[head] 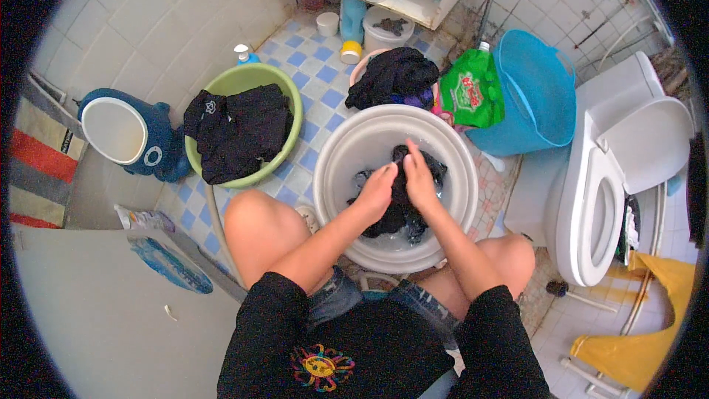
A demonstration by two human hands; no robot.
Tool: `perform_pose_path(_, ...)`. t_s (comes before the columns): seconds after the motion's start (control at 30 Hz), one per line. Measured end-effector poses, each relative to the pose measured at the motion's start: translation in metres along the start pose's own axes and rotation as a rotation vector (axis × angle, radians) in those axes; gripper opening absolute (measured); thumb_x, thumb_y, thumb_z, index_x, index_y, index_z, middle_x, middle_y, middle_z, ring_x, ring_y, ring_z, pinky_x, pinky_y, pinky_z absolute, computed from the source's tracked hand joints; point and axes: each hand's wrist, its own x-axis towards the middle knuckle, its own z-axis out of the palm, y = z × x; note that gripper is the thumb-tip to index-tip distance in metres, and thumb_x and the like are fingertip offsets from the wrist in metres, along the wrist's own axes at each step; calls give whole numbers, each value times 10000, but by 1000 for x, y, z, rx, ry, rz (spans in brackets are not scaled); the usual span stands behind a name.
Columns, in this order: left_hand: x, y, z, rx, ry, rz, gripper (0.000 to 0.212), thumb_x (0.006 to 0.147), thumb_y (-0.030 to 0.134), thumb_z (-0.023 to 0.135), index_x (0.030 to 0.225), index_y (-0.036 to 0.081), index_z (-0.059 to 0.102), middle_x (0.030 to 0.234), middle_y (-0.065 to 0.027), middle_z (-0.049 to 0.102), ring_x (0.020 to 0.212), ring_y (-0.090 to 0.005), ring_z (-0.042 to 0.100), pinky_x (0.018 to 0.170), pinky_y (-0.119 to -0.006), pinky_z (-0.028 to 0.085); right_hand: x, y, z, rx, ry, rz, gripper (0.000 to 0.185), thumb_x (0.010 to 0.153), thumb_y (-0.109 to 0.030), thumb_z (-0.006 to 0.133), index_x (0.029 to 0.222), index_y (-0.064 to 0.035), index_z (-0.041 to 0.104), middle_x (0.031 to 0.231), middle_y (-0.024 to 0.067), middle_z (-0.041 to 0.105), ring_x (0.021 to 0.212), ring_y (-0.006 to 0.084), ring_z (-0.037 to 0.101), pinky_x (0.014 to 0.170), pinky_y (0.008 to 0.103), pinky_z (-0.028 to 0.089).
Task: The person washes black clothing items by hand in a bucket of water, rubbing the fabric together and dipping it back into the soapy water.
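A round white plastic basin (327, 194) stands between my knees, with water and dark wet cloth (396, 213) in it. My left hand (378, 193) is over the basin, its fingers curled on a piece of the dark cloth. Close beside it, my right hand (419, 180) is held edge-on with straight fingers against the same cloth; whether it grips any is not clear. A green basin (301, 122) to the left holds a black garment (243, 133). Beyond the white basin, more dark clothes (396, 75) are heaped in a pink basin (357, 69).
A green refill pouch (473, 88) leans by a blue plastic tub (537, 94) at the right, near a white toilet (598, 221). A blue potty-like container (124, 133) stands left. Bottles and a lidded tub (388, 30) are under a white shelf (410, 3) at the back.
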Motion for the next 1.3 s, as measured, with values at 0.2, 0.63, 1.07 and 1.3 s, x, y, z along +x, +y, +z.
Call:
perform_pose_path(0.2, 21, 7, -21, -125, 275, 65, 413, 934, 277, 359, 1283, 59, 405, 1302, -68, 431, 1163, -201, 433, 974, -363, 344, -30, -30, 30, -38, -244, -289, 548, 940, -299, 333, 1368, 15, 199, 1448, 168, 135, 1348, 270, 96, 1084, 343, 60)
perform_pose_path(0.63, -6, 12, 8, -244, 174, -47, 378, 932, 308, 363, 1216, 76, 457, 1198, -112, 511, 1082, -221, 494, 924, -363, 394, -41, -39, 10, -354, -190, -394, 497, 878, -106, 404, 1356, -55, 275, 1422, 138, 239, 1329, 317, 167, 1058, 481, 131)
perform_pose_path(1.07, -16, 5, -14, 2030, 146, 298, 545, 854, 299, 477, 1325, 63, 339, 1396, -83, 298, 1328, -250, 181, 1039, -546, 129, -42, -4, -8, -1055, -176, -285, 595, 832, -371, 509, 1311, -52, 357, 1395, 88, 299, 1308, 269, 228, 1014, 566, 181)
perform_pose_path(1.3, -14, -9, -21, 2240, 62, 196, 551, 847, 333, 474, 1313, 57, 368, 1395, -69, 307, 1337, -240, 153, 1058, -518, 76, -46, 21, 5, -1154, -231, -250, 591, 827, -404, 507, 1296, -61, 395, 1411, 50, 270, 1337, 270, 127, 998, 634, 82)
